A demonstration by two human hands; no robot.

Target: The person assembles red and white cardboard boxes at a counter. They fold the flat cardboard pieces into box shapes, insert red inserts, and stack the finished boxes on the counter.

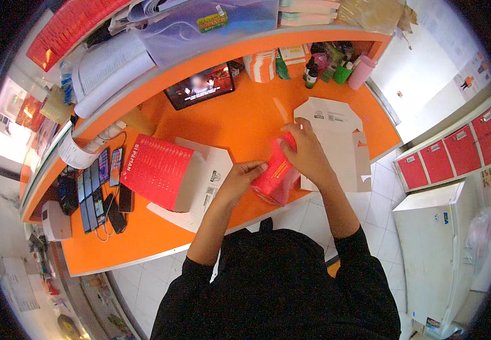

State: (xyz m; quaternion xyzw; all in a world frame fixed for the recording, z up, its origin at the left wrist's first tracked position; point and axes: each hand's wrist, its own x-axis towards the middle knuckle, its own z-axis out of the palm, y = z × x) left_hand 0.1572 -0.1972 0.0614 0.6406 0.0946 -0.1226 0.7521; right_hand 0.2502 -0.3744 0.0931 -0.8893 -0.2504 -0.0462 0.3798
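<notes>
Between my hands, over the front part of the orange table, is a red carton (276,180) with small yellow print. It stands tilted, and its lower end looks blurred and shiny. My left hand (240,180) pinches the carton's left edge between thumb and fingers. From the right, my right hand (309,152) grips its upper end, fingers bent over the top. Beside my left hand lies a larger red printed box (157,170), resting on a flat white cardboard blank (218,161). Another die-cut white cardboard blank (336,127) lies under and past my right hand.
A tablet (200,86) with a lit screen leans at the back of the orange table (245,124). Several phones (90,198) with cables lie at the left. Small bottles (311,76) and a pink cup (362,72) stand back right. A shelf (200,54) overhangs the far edge.
</notes>
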